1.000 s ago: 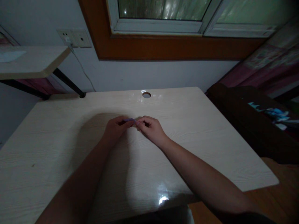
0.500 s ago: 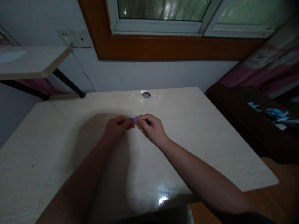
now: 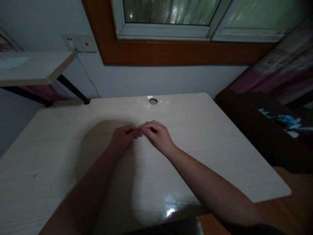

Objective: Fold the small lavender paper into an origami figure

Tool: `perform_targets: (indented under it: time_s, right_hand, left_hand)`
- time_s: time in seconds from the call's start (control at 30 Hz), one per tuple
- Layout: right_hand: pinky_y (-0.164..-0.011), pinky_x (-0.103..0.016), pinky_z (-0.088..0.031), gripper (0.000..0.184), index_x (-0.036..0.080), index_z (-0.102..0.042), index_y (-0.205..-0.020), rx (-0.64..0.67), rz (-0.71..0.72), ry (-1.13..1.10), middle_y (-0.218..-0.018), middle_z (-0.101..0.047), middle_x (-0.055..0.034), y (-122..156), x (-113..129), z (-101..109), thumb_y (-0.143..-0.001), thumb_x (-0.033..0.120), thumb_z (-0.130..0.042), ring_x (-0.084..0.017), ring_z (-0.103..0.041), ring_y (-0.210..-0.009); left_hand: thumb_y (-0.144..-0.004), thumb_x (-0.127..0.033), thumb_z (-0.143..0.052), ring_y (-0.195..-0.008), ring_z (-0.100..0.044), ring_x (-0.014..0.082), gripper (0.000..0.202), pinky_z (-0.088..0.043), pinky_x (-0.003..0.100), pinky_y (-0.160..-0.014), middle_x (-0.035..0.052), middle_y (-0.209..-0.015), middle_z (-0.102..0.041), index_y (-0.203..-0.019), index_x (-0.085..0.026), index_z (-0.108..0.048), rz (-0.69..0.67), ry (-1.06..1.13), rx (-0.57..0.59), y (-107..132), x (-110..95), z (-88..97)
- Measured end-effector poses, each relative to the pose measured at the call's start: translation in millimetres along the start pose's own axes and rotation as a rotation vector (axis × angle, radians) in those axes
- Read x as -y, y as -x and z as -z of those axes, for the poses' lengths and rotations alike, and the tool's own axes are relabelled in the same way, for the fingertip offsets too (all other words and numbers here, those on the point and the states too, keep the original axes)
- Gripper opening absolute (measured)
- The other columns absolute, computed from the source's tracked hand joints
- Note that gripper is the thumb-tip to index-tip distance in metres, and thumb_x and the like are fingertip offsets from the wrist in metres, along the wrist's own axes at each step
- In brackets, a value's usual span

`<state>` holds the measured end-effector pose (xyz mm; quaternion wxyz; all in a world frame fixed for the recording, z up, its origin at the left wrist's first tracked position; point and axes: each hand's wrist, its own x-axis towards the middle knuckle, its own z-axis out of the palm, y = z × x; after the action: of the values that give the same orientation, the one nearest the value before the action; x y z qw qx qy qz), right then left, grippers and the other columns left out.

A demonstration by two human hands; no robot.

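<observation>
Just above the middle of the table, a small, thin purple piece (image 3: 139,128) shows as a narrow sliver between my fingertips; fingers cover most of it, so I cannot tell its kind. My left hand (image 3: 123,135) is closed in a pinch on its left side. From the right, my right hand (image 3: 158,134) pinches its other side, thumb and forefinger pressed together. The fingertips of both hands meet or nearly touch. Below them is the pale wood-grain table (image 3: 195,130).
Near the table's back edge is a round cable hole (image 3: 153,101). A raised shelf (image 3: 36,70) on black legs stands at the back left, by a wall socket (image 3: 78,43) with a white cable. A window (image 3: 166,31) is behind, and a dark bench (image 3: 256,130) at the right.
My right fingertips have moved left over the purple piece, closing against my left fingers. Less of the piece shows now. The camera view has tilted up slightly.
</observation>
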<state>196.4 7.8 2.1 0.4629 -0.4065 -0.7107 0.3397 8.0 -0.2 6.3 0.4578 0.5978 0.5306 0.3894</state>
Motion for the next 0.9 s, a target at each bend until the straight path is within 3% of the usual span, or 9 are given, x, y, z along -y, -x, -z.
perform_targets:
  time_s: [0.33,0.9]
  right_hand:
    - [-0.074,-0.029,-0.048,0.008,0.023,-0.074,-0.087,-0.062,-0.024,0.024,-0.083,-0.068,-0.0028,0.3,-0.4,-0.8,-0.089,0.027,-0.068,-0.017,-0.063,-0.080]
    - [-0.065,-0.028,-0.044,0.011,0.022,-0.072,-0.075,-0.159,-0.065,0.039,-0.073,-0.063,-0.0008,-0.1,1.4,0.4,-0.085,0.028,-0.072,-0.016,-0.058,-0.070]
  left_hand:
    - [-0.078,-0.049,-0.074,-0.070,-0.069,0.0163,0.028,-0.053,0.026,-0.069,0.0031,-0.080,-0.078,-0.082,-0.021,-0.078,-0.008,0.003,-0.068,-0.4,2.8,-2.4]
    - [-0.078,-0.044,-0.075,-0.067,-0.069,0.0164,0.023,-0.056,0.027,-0.065,0.0030,-0.077,-0.077,-0.084,-0.022,-0.080,-0.036,0.023,-0.154,1.6,-0.9,0.1]
